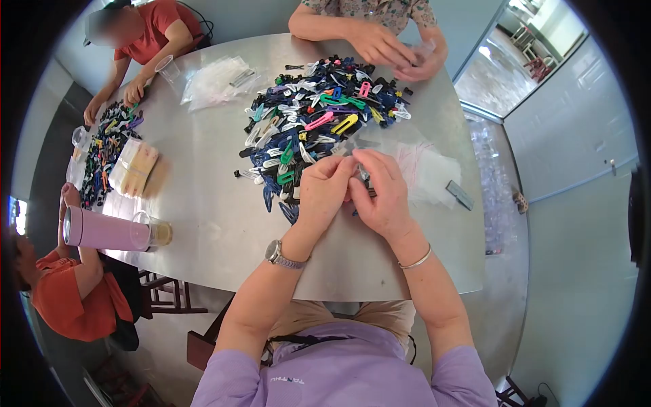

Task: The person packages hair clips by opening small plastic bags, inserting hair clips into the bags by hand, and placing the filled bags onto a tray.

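My left hand [324, 188] and my right hand [382, 193] meet at the near edge of a big heap of snap hair clips [298, 136]. Fingertips of both hands pinch together on what looks like a small clear plastic bag [363, 169], mostly hidden by the fingers. The clips are navy, white and black, with some green, pink and yellow ones. Right of my right hand lies a stack of clear plastic bags [430, 173], with a grey metal strip [460, 195] at its edge.
Across the metal table [224, 224], a person's hands [400, 57] hold clear plastic. Two people sit at the left by another clip heap [112, 142]. Also there are more bags [217, 81], a bundle of cards [134, 168], a pink tumbler [105, 229] and a cup [159, 233].
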### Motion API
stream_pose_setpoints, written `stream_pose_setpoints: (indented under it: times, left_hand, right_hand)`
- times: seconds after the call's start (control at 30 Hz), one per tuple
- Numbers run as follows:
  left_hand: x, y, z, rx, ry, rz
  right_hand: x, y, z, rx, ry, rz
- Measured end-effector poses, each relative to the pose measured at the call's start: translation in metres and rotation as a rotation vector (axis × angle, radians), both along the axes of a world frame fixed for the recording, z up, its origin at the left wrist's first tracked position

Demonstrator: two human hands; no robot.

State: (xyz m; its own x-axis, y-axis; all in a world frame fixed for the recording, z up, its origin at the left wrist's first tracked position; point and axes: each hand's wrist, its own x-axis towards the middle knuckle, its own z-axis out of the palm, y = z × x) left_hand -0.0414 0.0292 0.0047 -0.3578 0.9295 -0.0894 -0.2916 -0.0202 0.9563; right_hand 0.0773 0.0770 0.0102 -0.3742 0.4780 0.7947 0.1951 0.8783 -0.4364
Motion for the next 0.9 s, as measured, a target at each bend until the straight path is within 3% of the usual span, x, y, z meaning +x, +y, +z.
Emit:
stream_pose_setpoints:
  times: [0.1,0.17,0.3,0.37,0.43,0.47,0.53,0.63,0.77,0.9]
  left_hand:
    - [0.007,0.000,0.000,0.063,0.118,0.034]
    - [0.015,-0.002,0.006,0.083,-0.011,0.056]
    - [0.025,-0.004,-0.013,0.145,0.259,0.014]
    - [0.030,-0.009,-0.009,0.071,0.240,-0.018]
    - [0.031,-0.015,0.008,-0.137,-0.062,-0.217]
    - [0.031,-0.015,0.012,-0.135,-0.061,-0.218]
    - [0.028,-0.017,0.016,0.035,-0.184,-0.363]
    - [0.008,-0.011,0.013,0.133,-0.665,-0.480]
    - [0.005,-0.005,-0.003,0.078,-0.901,-0.225]
    - [0.002,-0.011,0.011,0.032,-0.950,-0.057]
  right_hand:
    - [-0.001,-0.002,0.001,-0.004,-0.032,-0.065]
    - [-0.002,-0.001,0.001,0.030,-0.042,-0.111]
    - [0.002,0.001,-0.001,0.038,-0.037,-0.207]
    - [0.005,0.003,-0.001,0.049,-0.014,-0.282]
    - [0.011,0.007,0.002,0.058,-0.038,-0.344]
    - [0.015,0.009,0.004,0.065,-0.065,-0.398]
    - [0.021,0.012,0.004,0.092,-0.074,-0.396]
    - [0.018,0.012,0.000,0.107,-0.087,-0.247]
    - [0.003,0.000,0.004,0.174,-0.210,0.019]
    - [-0.004,-0.002,0.002,0.195,-0.213,0.019]
